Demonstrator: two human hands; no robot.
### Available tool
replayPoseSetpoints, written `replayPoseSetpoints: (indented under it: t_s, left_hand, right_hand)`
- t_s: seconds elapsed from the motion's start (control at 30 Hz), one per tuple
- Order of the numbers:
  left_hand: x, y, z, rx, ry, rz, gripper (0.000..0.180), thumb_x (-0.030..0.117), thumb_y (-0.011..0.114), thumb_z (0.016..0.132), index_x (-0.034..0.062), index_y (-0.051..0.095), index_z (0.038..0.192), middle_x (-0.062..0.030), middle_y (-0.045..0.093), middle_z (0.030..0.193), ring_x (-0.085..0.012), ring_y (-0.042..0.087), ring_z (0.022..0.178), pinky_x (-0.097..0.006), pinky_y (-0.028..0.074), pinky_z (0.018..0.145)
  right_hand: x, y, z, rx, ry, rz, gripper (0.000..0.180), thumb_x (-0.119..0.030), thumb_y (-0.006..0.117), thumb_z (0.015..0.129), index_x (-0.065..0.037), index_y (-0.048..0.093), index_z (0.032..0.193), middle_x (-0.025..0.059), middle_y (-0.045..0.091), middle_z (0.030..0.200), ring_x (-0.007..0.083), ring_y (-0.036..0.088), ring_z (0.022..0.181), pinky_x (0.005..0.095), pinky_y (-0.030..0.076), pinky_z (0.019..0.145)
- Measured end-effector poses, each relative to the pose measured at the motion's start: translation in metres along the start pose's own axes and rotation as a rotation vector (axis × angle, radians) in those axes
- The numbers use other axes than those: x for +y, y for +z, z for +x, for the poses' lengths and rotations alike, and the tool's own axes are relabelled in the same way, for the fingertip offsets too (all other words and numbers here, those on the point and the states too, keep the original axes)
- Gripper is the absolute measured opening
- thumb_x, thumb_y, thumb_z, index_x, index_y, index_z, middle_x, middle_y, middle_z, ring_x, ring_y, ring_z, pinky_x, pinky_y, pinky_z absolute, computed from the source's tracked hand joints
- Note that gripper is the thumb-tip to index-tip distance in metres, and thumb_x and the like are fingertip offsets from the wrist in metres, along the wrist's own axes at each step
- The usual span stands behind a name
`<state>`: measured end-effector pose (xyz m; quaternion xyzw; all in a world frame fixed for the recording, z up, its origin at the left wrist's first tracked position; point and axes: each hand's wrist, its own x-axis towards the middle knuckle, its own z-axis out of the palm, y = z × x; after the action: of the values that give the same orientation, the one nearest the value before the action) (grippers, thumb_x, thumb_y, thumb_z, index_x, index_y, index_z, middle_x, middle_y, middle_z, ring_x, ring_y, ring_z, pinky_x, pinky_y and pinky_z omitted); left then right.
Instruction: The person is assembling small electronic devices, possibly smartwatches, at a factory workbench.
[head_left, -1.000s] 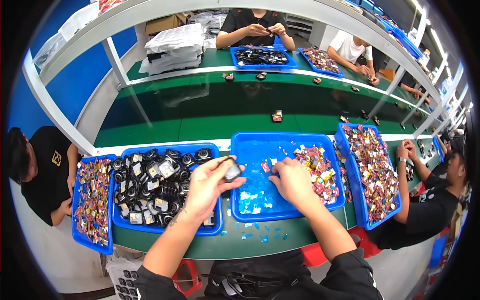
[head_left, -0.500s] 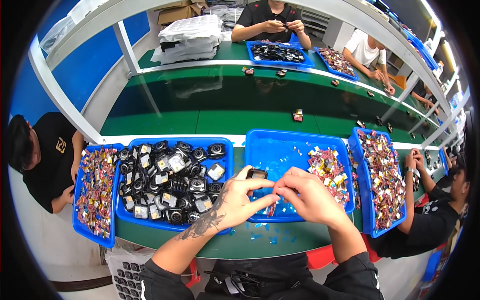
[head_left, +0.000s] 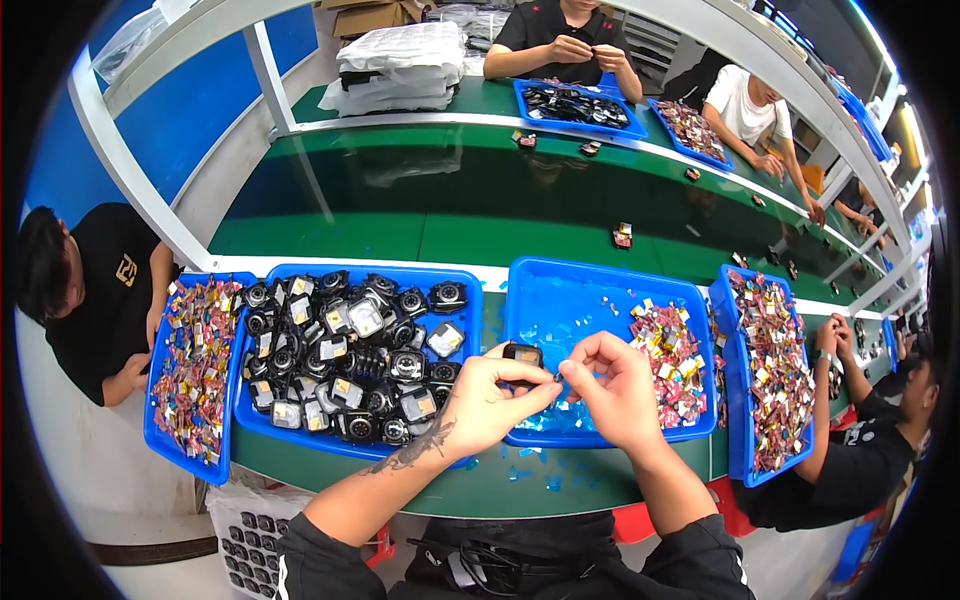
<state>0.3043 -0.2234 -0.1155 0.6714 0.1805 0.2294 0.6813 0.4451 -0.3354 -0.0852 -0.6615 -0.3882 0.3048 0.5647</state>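
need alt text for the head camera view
Two bare hands, left hand and right hand, pinch a small black part together above a blue tray holding colourful small pieces. A tray of black parts sits to the left on a green bench.

Hidden and unresolved detail at the workbench

The left hand [head_left: 490,400] covered the lower part of the small black part [head_left: 522,354], and the item pinched by the right hand [head_left: 615,390] was too small to identify. Both hands hid the front rim of the middle blue tray [head_left: 600,300]. The colourful pieces [head_left: 668,350] were too small to distinguish individually. The fisheye rim cut off the far right worker [head_left: 870,440].
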Motion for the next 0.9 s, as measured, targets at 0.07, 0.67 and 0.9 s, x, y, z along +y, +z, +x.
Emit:
replayPoseSetpoints:
  t_s: [0.07, 0.67, 0.9]
  left_hand:
    - [0.001, 0.004, -0.002, 0.018, -0.035, 0.003, 0.014, 0.005, 0.076, 0.082, -0.0025, 0.073, 0.094, -0.0058, 0.060, 0.094, -0.0082, 0.058, 0.080, -0.021, 0.048, 0.068]
    - [-0.005, 0.008, -0.004, 0.086, -0.038, -0.195, 0.013, 0.009, 0.069, 0.088, -0.0019, 0.073, 0.095, -0.0032, 0.066, 0.081, -0.0050, 0.055, 0.064, -0.019, 0.044, 0.052]
    - [0.000, 0.005, -0.005, -0.177, -0.226, -0.427, 0.014, 0.011, 0.065, 0.092, -0.0020, 0.069, 0.096, -0.0015, 0.061, 0.080, -0.0057, 0.054, 0.063, -0.021, 0.041, 0.053]
  right_hand:
    - [-0.002, 0.000, 0.000, -0.018, 0.030, 0.053, 0.015, -0.008, 0.069, 0.089, 0.002, 0.058, 0.088, 0.0045, 0.062, 0.077, 0.0077, 0.061, 0.070, 0.0237, 0.053, 0.058]
    - [0.015, -0.017, -0.018, 0.143, -0.284, -0.547, 0.009, 0.001, 0.064, 0.086, -0.001, 0.057, 0.091, 0.0148, 0.059, 0.085, 0.0282, 0.061, 0.067, 0.0345, 0.048, 0.060]
    - [0.005, -0.018, -0.011, -0.166, -0.246, -0.116, 0.025, 0.002, 0.066, 0.085, -0.002, 0.069, 0.109, 0.0095, 0.062, 0.103, 0.0129, 0.061, 0.083, 0.0252, 0.050, 0.072]
